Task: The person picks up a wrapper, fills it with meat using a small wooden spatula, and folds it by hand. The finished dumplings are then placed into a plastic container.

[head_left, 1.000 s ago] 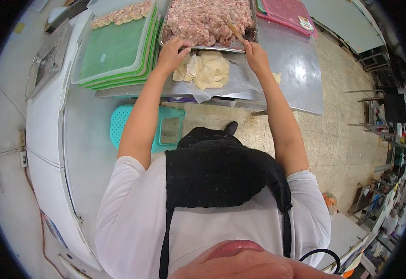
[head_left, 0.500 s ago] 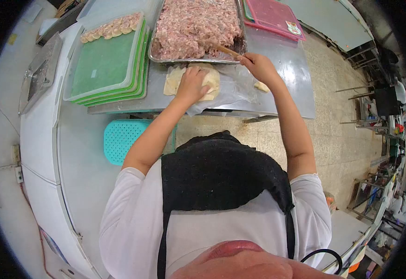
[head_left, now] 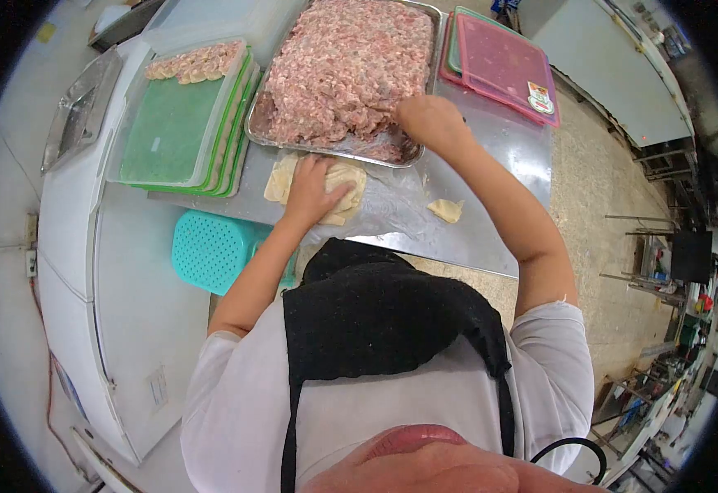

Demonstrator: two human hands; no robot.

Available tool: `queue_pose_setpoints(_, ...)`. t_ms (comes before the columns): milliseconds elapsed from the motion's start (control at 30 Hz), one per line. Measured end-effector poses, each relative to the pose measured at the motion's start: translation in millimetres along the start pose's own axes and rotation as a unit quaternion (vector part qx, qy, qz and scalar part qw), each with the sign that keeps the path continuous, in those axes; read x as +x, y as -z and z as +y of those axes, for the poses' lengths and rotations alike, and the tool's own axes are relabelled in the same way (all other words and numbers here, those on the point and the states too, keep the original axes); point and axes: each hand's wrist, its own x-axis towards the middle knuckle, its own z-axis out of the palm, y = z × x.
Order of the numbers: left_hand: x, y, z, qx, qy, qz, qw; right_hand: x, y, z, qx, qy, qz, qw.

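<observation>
A large metal tray [head_left: 254,131] holds a heap of pinkish minced filling [head_left: 347,66]. My right hand [head_left: 431,122] is closed over the tray's lower right part; it grips the wooden stick, which is now almost wholly hidden by the hand. Just below the tray, my left hand [head_left: 311,193] rests with fingers apart on a pile of pale dough wrappers [head_left: 345,182]. Clear plastic film [head_left: 392,205] lies beside the pile. One separate wrapper piece [head_left: 445,210] is on the steel table [head_left: 490,168] to the right.
Stacked green-edged containers [head_left: 162,135], with a row of filled dumplings [head_left: 199,64] in the top one, stand at the left. Pink lids [head_left: 503,66] lie at the back right. A turquoise perforated stool [head_left: 209,251] stands below the table's left side.
My left hand has gone from the tray's edge onto the wrappers. My right hand has moved over the filling with the stick. The view has shifted, and the tray appears lower and tilted.
</observation>
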Motion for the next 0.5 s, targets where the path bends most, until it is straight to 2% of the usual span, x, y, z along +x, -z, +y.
queue_pose_setpoints(33,3,-3,6,0.066,-0.013,0.019,0.998,-4,5,-10,0.015,0.011,0.001,1.000)
queue_pose_setpoints(67,2,-6,2,0.066,-0.005,0.012,0.998,-12,9,-18,0.031,0.021,0.000,0.999)
queue_pose_setpoints(133,3,-9,-7,0.035,-0.059,-0.051,0.996,-27,7,-26,0.046,0.045,0.017,0.998)
queue_pose_setpoints(200,-1,-7,-3,0.019,-0.081,-0.061,0.995,-41,1,-40,0.084,0.052,-0.063,0.993)
queue_pose_setpoints(267,1,-4,-1,-0.001,-0.103,-0.067,0.992,-48,5,-39,0.067,0.053,-0.053,0.995)
queue_pose_setpoints(367,3,12,-4,-0.038,-0.146,-0.094,0.984,-47,46,-28,0.041,0.030,-0.093,0.994)
queue_pose_setpoints(433,5,28,1,-0.022,-0.173,-0.071,0.982,-40,86,-25,-0.034,-0.030,-0.143,0.989)
queue_pose_setpoints(467,6,39,5,-0.028,-0.178,-0.071,0.981,-35,85,-25,-0.039,-0.036,-0.146,0.988)
queue_pose_setpoints(500,7,52,9,-0.014,-0.158,-0.082,0.984,-27,78,-24,-0.032,-0.045,-0.103,0.993)
